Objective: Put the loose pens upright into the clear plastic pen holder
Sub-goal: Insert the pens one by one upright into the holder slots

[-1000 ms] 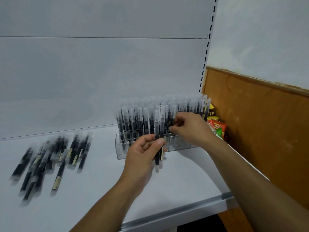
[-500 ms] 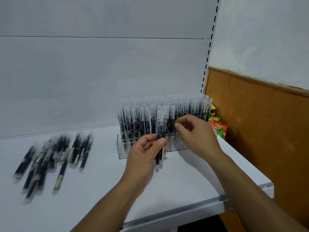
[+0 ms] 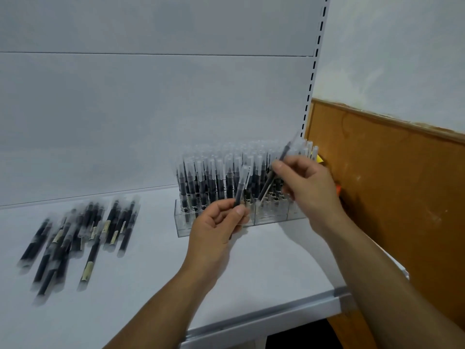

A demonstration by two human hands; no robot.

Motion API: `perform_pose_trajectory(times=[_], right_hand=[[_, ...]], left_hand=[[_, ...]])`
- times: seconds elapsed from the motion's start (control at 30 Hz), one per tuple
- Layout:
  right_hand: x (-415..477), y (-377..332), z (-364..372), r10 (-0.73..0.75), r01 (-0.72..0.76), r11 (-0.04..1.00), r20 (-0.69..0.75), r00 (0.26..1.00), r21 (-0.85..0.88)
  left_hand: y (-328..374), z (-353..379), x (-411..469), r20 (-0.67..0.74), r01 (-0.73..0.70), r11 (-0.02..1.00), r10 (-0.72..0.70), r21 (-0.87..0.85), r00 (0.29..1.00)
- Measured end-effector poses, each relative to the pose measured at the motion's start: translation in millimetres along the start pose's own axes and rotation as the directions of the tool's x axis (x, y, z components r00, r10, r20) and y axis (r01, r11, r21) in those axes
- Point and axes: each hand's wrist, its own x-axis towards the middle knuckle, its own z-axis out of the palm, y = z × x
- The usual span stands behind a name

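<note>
**Desk:** Which pen goes in next?
**Me:** The pen (image 3: 286,150) pinched in my right hand (image 3: 307,187). It slants, cap high and far-right, tip low at the clear holder's (image 3: 276,216) near row.
**Desk:** Left hand (image 3: 214,227)?
**Me:** It grips a second pen (image 3: 242,182), nearly upright. Black barrels, frosted caps. The loose pens (image 3: 75,235) lie well left.

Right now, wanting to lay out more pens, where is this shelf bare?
Bare shelf lies between the loose pens and the pen holder, and along the front edge beneath both forearms. Crowded: the holder's front, where the left hand and right hand are busy.
</note>
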Motion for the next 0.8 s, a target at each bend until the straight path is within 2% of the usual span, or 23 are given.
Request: perform_pose_trajectory(times=[0.1,0.27,0.47,0.6,0.8], right_hand=[[14.7,0.2,-7.3,-0.06,0.048,0.988,-0.08,0.995,-0.148],[23.3,7.2,-3.7,-0.098,0.081,0.931,-0.028,0.995,-0.356],[27.8,12.7,-2.0,-0.109,0.103,0.901,0.01,0.994,-0.422],[30.1,14.8,-5.1,-0.142,0.146,0.831,0.049,0.989,-0.537],[23.3,26.9,1.4,0.016,0.124,0.736,0.2,0.98,-0.666]], left_hand=[[0.4,0.2,-0.7,0.004,-0.003,1.0,0.003,0.014,1.0],[1.8,0.6,-1.5,-0.006,-0.033,0.998,0.034,0.06,0.999],[2.8,2.2,-2.3,-0.015,-0.037,0.996,0.038,0.076,0.999],[4.1,3.0,-2.9,-0.014,-0.035,0.996,0.036,0.078,0.999],[5.9,4.9,-4.1,-0.021,-0.041,0.995,0.043,0.094,0.999]])
